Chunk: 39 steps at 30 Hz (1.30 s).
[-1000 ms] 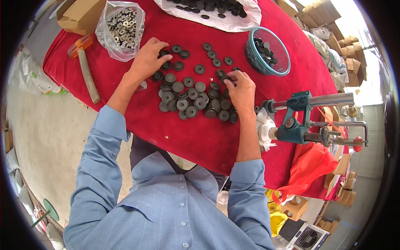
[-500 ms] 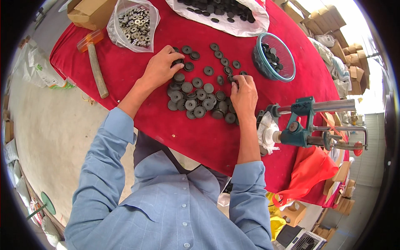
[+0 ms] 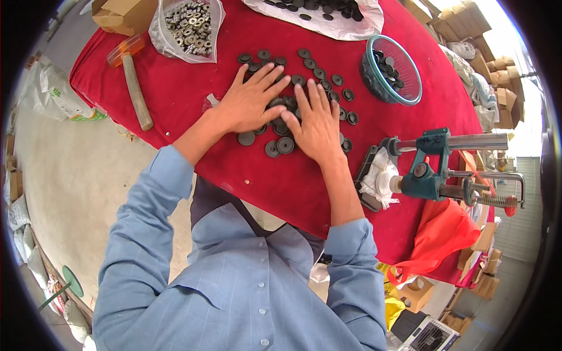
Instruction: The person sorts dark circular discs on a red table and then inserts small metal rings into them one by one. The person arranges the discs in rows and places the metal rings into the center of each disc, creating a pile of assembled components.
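Both palms face down over a heap of round black discs (image 3: 285, 145) with a ring and centre hole, lying on a red cloth. My left hand (image 3: 249, 104) has its fingers spread across the left of the heap. Beside it, my right hand (image 3: 315, 124) lies flat with fingers stretched out, its thumb near the left thumb. Neither hand grips anything that I can see. Part of the heap is hidden beneath the fingers. Loose discs (image 3: 319, 73) lie scattered beyond the fingertips, and a few show to the right of my right hand.
At right stands a green hand press (image 3: 430, 169). Behind it on the cloth (image 3: 234, 169) sits a blue-green basket (image 3: 374, 96) of black discs. Far back lie a white sack (image 3: 328, 29) and a clear bag of metal parts (image 3: 190, 29). An orange-headed mallet (image 3: 137, 96) rests at left.
My hands have come together over the heap, fingers opening out flat. The heap is more covered and its discs have shifted away from the near edge.
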### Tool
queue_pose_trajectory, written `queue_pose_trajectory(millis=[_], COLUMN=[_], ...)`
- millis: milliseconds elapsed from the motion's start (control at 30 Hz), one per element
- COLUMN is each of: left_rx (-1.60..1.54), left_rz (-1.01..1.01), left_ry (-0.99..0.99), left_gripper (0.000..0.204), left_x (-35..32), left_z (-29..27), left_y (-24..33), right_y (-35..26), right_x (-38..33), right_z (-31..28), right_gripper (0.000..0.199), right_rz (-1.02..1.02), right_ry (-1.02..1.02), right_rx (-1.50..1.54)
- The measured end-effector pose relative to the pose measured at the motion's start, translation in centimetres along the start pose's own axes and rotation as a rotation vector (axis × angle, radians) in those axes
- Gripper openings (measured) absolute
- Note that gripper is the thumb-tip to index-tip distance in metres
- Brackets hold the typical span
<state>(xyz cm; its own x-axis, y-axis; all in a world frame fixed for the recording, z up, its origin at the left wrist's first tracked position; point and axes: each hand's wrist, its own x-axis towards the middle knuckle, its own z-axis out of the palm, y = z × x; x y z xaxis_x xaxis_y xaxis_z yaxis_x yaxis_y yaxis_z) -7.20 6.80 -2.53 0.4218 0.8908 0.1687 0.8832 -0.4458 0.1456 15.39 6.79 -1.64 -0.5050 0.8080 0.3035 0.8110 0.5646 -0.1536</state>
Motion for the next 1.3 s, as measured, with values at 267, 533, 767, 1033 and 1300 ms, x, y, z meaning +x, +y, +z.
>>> queue_pose_trajectory(millis=[267, 533, 767, 1033, 1300], left_rx=[-0.134, -0.109, -0.122, -0.24, -0.305], left_rz=[0.094, 0.147, 0.046, 0.105, -0.04], left_ry=[0.073, -0.079, -0.093, -0.016, 0.233], left_gripper=[0.069, 0.079, 0.083, 0.056, 0.039], left_x=[-2.3, -7.2, -8.0, -8.9, -1.4], left_z=[-0.4, -1.5, -2.5, -3.7, -1.5], left_y=[1.6, 5.2, 3.7, 2.8, -0.2], right_y=[-1.0, -5.7, -6.1, -2.3, 3.1], right_x=[-2.5, -8.9, -9.7, -10.2, -7.2], right_z=[-0.9, -3.3, -2.9, -5.6, -4.8], right_gripper=[0.084, 0.082, 0.078, 0.047, 0.021], right_rz=[0.075, 0.129, 0.173, 0.136, 0.337], right_ry=[-0.018, -0.123, -0.078, 0.149, 0.072], right_rx=[0.029, 0.012, 0.002, 0.211, 0.122])
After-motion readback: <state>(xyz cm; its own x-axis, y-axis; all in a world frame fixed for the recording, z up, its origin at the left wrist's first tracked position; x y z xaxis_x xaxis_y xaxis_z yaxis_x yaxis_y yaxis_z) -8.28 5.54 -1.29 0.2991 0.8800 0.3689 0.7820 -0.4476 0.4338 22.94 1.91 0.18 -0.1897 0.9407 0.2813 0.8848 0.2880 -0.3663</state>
